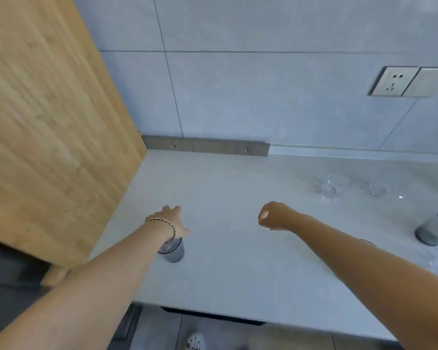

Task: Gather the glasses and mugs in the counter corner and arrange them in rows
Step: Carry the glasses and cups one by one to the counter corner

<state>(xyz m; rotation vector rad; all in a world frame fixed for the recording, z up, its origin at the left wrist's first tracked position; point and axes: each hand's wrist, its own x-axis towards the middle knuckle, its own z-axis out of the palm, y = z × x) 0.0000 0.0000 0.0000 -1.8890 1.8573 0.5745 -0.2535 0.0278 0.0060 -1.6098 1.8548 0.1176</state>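
While left hand (170, 221) spreads, ribbed grey tumbler (175, 252) stands on matte counter (238, 269).

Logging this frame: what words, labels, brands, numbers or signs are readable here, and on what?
None can be read.
Wall socket: only plug holes, no lettering shows.
Grey glass at the left: no print shows.
Clear glasses at the right: too blurred to tell.

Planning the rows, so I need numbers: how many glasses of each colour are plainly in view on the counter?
Grey glasses: 2, one at the left, one at the right edge
Clear glasses: 2, side by side at the back right
Total: 4
A dark rim, mostly hidden, is not counted.
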